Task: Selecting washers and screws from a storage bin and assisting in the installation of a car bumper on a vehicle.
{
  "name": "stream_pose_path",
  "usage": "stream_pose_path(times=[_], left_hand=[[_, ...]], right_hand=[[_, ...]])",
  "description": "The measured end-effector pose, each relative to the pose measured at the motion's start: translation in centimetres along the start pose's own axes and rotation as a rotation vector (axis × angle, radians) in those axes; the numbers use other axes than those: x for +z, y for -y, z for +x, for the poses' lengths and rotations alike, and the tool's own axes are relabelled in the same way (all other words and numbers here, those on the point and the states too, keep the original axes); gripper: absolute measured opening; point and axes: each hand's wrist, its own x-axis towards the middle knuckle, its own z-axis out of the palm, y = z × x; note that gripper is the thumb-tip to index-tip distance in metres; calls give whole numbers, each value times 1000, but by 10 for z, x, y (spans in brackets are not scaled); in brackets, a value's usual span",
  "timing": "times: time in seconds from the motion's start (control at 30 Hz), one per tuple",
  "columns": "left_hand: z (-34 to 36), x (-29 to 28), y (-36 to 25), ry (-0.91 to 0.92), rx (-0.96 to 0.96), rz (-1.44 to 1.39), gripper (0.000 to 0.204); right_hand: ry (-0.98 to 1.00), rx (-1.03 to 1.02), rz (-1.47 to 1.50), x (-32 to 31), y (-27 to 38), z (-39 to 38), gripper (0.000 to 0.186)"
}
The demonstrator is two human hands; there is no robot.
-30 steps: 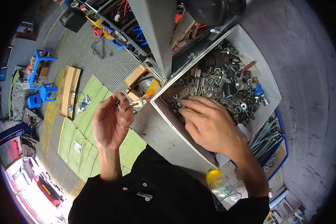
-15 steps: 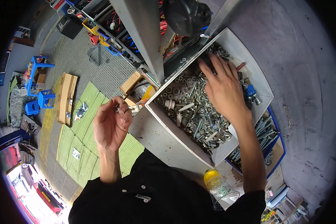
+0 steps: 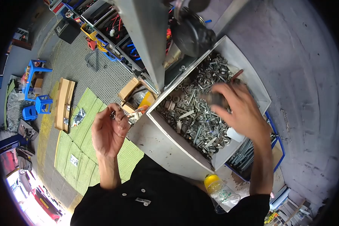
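Observation:
My left hand (image 3: 110, 132) is raised palm up beside the bin, its thumb and fingers pinching a small shiny metal fastener (image 3: 112, 115) whose exact kind I cannot make out. Over the bin's right half is my right hand (image 3: 242, 110), smeared by motion. Between its thumb and fingers sits a dark, rounded piece (image 3: 217, 99), too blurred to name. Under that hand, the pale open bin (image 3: 184, 145) holds a heap of mixed bolts, screws, nuts and washers (image 3: 199, 124). Several white plastic anchors lie among them, and a reddish-brown stick (image 3: 237, 74) pokes up near the far right wall.
A grey metal post (image 3: 148, 41) and a dark round object (image 3: 194, 35) rise at the bin's far side. A blue-edged tray of long bolts (image 3: 246, 154) lies right of the bin. Close to my body stands a clear cup with yellow (image 3: 211, 181). A small cardboard box (image 3: 129, 90) is left.
My right hand has come up from the far part of the heap toward me and to the right, with the dark piece between its fingers. My left hand has dropped slightly, still pinching the fastener.

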Motion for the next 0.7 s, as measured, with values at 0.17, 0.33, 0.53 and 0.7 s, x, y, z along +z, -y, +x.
stream_pose_path(times=[0.17,0.33,0.53,0.7], left_hand=[[9,-3,3,-61,72,-58,26],[13,9,7,-17,17,-28,26],[4,-5,1,-75,77,-25,25],[7,-6,6,-108,58,-32,24]], right_hand=[[108,304,403,-33,-2,3,20],[-54,-12,-134,61,-29,26,38],[149,-13,101,42,12,6,33],[-83,58,-54,44,-32,20,32]])
